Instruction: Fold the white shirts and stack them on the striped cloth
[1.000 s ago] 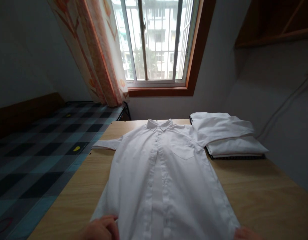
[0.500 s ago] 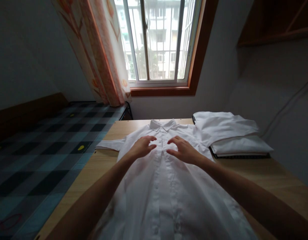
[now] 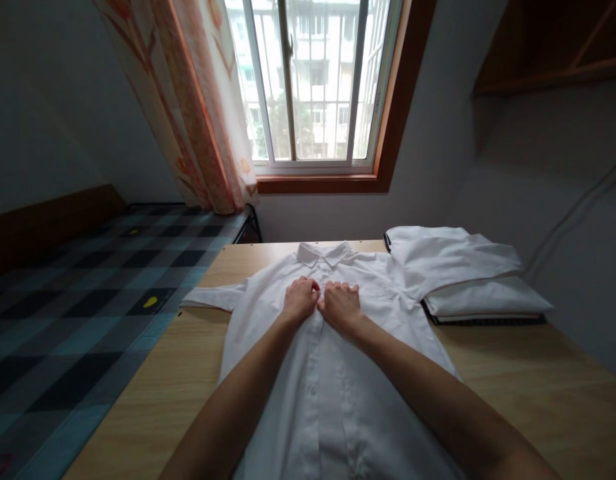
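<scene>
"You had a plain white shirt."
"And your table showed pale tan wood grain."
"Your bed cover was checked in black, grey and blue, with yellow touches."
"You had a cream curtain with orange flowers and a reddish-brown window frame."

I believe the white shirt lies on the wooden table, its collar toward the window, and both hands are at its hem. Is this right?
The hands' place is wrong: the head view shows left hand and right hand close together at the front of the white shirt, below the collar. The rest holds.
</scene>
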Demonstrator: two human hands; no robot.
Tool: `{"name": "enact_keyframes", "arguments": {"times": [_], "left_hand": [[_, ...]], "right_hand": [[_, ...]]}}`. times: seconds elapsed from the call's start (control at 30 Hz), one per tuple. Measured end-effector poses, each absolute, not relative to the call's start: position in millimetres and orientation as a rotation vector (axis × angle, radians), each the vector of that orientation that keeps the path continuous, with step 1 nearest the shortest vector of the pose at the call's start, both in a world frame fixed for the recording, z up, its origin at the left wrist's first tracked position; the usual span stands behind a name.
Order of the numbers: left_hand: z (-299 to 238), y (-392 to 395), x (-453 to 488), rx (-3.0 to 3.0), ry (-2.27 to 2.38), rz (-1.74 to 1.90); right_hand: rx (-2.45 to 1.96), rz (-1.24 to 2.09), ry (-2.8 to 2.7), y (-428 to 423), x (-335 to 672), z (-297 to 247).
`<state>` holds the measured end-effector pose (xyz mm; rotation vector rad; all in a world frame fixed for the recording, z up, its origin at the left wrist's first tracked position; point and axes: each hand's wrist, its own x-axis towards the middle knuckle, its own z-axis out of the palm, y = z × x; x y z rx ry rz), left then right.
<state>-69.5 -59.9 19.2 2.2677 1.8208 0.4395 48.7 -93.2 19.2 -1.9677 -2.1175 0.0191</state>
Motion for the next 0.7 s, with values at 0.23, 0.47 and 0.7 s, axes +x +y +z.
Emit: {"name": "enact_keyframes", "arguments": {"times": [0.23, 0.47, 0.7], "left_hand": [[19, -61, -63, 2.23, 1.906, 0.428], [19, -71, -54, 2.26, 2.016, 0.535], [9, -70, -56, 2.242, 1.922, 0.637]], "right_hand": [[-1.956, -0.077, -2.188, -78, 44, 26], [-1.93, 0.03, -2.233, -66, 42, 36], [-1.982, 0.095, -2.164, -60, 56, 25]]}}
